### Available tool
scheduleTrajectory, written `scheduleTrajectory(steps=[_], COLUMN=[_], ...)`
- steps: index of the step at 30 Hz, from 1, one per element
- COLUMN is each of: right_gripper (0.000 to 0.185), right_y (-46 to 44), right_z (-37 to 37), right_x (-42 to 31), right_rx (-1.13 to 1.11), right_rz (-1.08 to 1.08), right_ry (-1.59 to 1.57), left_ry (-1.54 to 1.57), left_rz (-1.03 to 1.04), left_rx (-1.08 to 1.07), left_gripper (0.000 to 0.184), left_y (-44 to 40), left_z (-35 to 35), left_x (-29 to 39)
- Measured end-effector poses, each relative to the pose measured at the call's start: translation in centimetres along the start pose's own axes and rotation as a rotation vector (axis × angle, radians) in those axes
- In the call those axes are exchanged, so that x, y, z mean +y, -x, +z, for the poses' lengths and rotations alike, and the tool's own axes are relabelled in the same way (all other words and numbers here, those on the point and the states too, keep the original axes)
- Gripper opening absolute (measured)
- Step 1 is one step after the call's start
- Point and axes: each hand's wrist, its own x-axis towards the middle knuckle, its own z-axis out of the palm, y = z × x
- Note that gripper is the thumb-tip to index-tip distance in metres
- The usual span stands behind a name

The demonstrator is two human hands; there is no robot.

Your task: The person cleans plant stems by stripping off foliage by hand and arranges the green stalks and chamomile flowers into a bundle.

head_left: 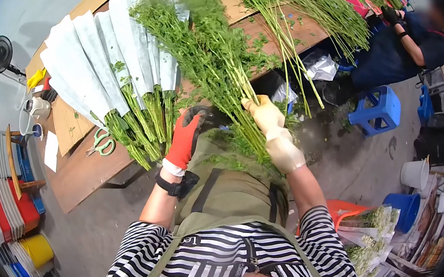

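My right hand (269, 124), in a cream rubber glove, is wrapped round a bunch of long green leafy stems (226, 80) held above my lap. The bunch's leafy tops reach up over the table, and its lower ends hang by my apron. My left hand (185, 134), in a red glove with dark fingers, is beside the bunch with its fingers bent; whether they touch a stem is unclear. To its left, several bunches wrapped in white paper (96, 60) lie on the table, their cut stems (156, 119) pointing at me.
Green-handled scissors (104, 143) lie on the brown table (80, 181). Loose stems (322, 4) overhang the table's right part. A co-worker (407, 44) is at the right, near a blue stool (376, 111). Stacked crates (3, 209) stand left; a blue bucket (402, 210) is lower right.
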Motion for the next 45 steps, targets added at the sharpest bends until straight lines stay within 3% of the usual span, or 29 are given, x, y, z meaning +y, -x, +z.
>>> scheduleTrajectory(steps=[3,6,8,10,12,14,15,16,18,20,21,24,25,26,27,32,37,39,42,45], right_gripper=[0.048,0.045,0.039,0.032,0.026,0.025,0.024,0.037,0.038,0.037,0.028,0.027,0.022,0.023,0.024,0.045,0.046,0.041,0.034,0.019], right_y=[-0.5,-0.9,-1.9,-1.7,-2.1,1.6,1.1,1.7,2.5,1.6,0.7,0.4,1.1,1.0,1.3,2.9,1.9,1.7,2.3,3.2], right_z=[0.4,-0.7,-1.7,-3.1,-2.6,-4.8,-3.8,-2.6,-0.6,2.1,3.2,2.6,1.9,1.0,0.3,-2.3,-0.9,-1.2,-1.4,-1.7], right_x=[1.0,1.3,2.2,2.1,3.4,-1.6,-1.1,-1.6,-2.4,-0.6,0.4,-0.2,-1.1,-1.4,-1.7,-2.3,2.8,3.3,3.7,3.1], right_rx=[0.163,-0.008,0.012,0.295,0.672,0.324,0.174,0.238,0.106,0.196,0.219,0.085,0.048,0.001,0.016,0.143,0.236,0.135,0.169,0.166], right_rz=[-0.153,-0.038,-0.061,-0.189,-0.501,-0.43,-0.508,-0.642,-0.671,-0.79,-0.777,-0.574,-0.435,-0.433,-0.355,-0.126,-0.36,-0.309,-0.287,-0.284], right_ry=[0.035,-0.078,-0.057,0.333,0.229,0.181,0.158,0.189,0.447,0.449,0.435,0.509,0.358,0.325,0.273,0.143,0.018,0.125,0.064,-0.418], left_ry=[-0.067,0.001,-0.019,-0.036,-0.043,-0.088,-0.092,-0.096,-0.08,-0.089,-0.106,-0.144,-0.153,-0.163,-0.085,-0.1,-0.08,-0.078,-0.035,-0.028], left_rz=[0.008,0.023,0.011,0.013,0.023,0.001,-0.011,-0.023,-0.044,-0.028,-0.004,-0.021,-0.041,-0.057,0.018,-0.037,-0.012,-0.012,-0.041,-0.066], left_rx=[0.006,-0.024,-0.011,-0.002,0.002,-0.007,-0.014,-0.023,-0.045,-0.058,-0.064,-0.021,0.024,0.068,-0.047,0.013,-0.061,-0.056,-0.069,-0.033], left_gripper=[0.029,0.026,0.026,0.027,0.027,0.026,0.026,0.026,0.026,0.027,0.027,0.027,0.027,0.028,0.031,0.026,0.024,0.023,0.023,0.023], left_y=[0.0,-0.2,-0.1,-0.1,-0.2,0.0,0.0,0.0,0.4,0.4,0.2,0.7,1.2,1.5,0.4,0.4,0.0,-0.2,-0.4,-0.3], left_z=[-0.8,-0.9,-0.4,-0.3,-0.4,0.2,0.3,0.5,1.2,1.2,0.7,0.8,1.0,0.8,-0.6,-0.3,0.4,0.5,0.7,0.7], left_x=[-0.6,-1.2,-1.0,-1.1,-1.9,-1.8,-2.0,-2.1,-2.0,-2.3,-3.1,-2.4,-2.0,-1.6,-3.6,-3.7,-3.8,-4.2,-3.9,-4.3])
